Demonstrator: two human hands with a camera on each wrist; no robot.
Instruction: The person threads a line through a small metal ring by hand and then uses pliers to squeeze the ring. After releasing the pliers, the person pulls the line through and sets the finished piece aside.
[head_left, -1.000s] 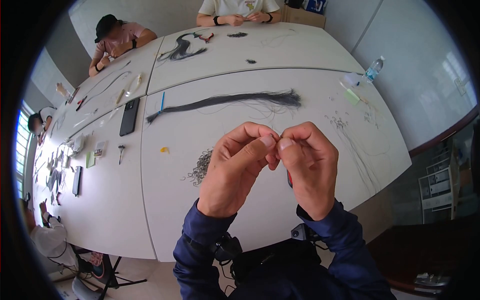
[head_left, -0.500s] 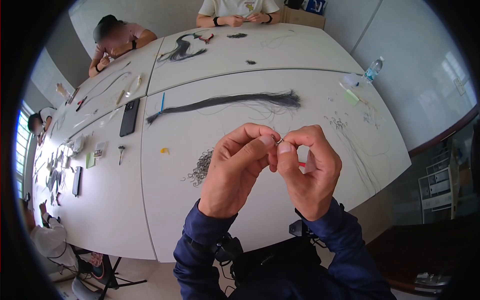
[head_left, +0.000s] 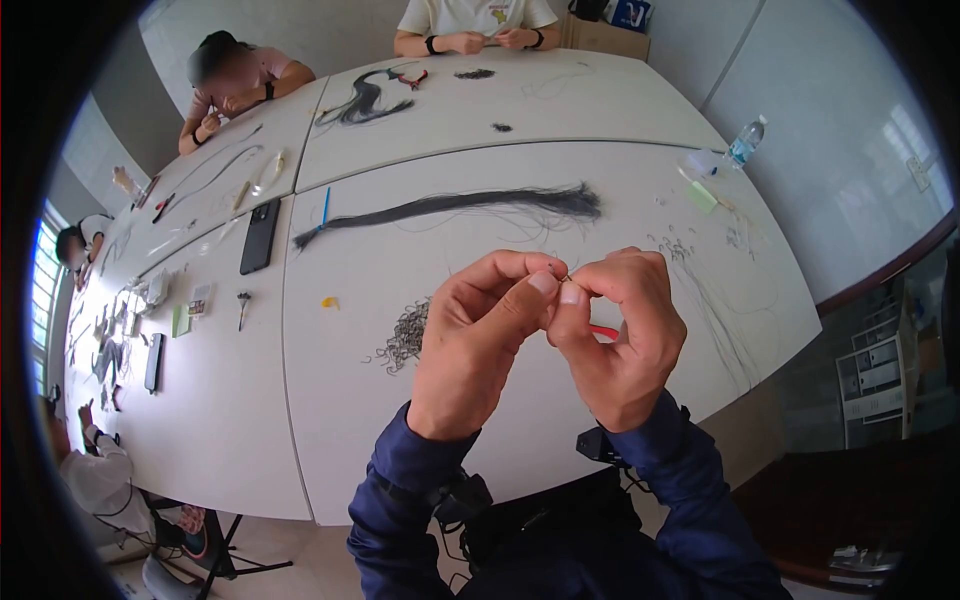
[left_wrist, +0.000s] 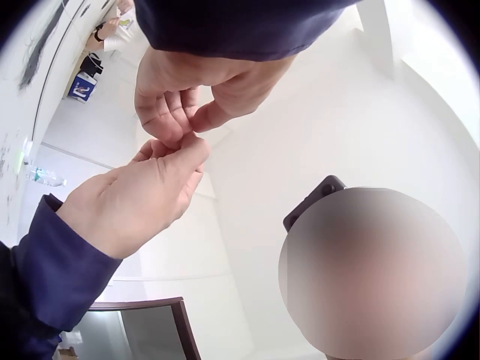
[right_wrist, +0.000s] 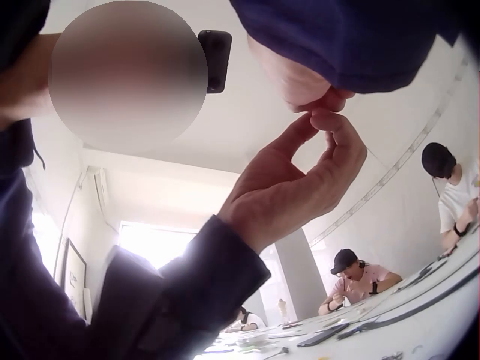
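My left hand (head_left: 475, 345) and right hand (head_left: 625, 335) meet fingertip to fingertip above the white table (head_left: 400, 460). Between their thumbs and index fingers they pinch a tiny metal fish hook (head_left: 566, 281), mostly covered by the fingers. In the left wrist view the right hand (left_wrist: 135, 199) reaches up to the fingertips of the left hand (left_wrist: 210, 90). A pile of dark fish hooks (head_left: 402, 338) lies just left of my left hand. Beyond both hands stretches a bundle of dark line (head_left: 450, 203). Red handles (head_left: 603, 332) peek out behind my right hand, the rest hidden.
Hooks (head_left: 675, 245) with long pale lines lie to the right, near a green paper (head_left: 703, 196) and a water bottle (head_left: 747, 140). A black phone (head_left: 260, 236) and a small yellow piece (head_left: 330, 302) are to the left. Other people sit around the joined tables.
My right hand has shifted slightly right and turned, its index finger more bent. The tiny metal piece shows between the fingertips, and more of the red handles is visible. The left hand stays nearly in place.
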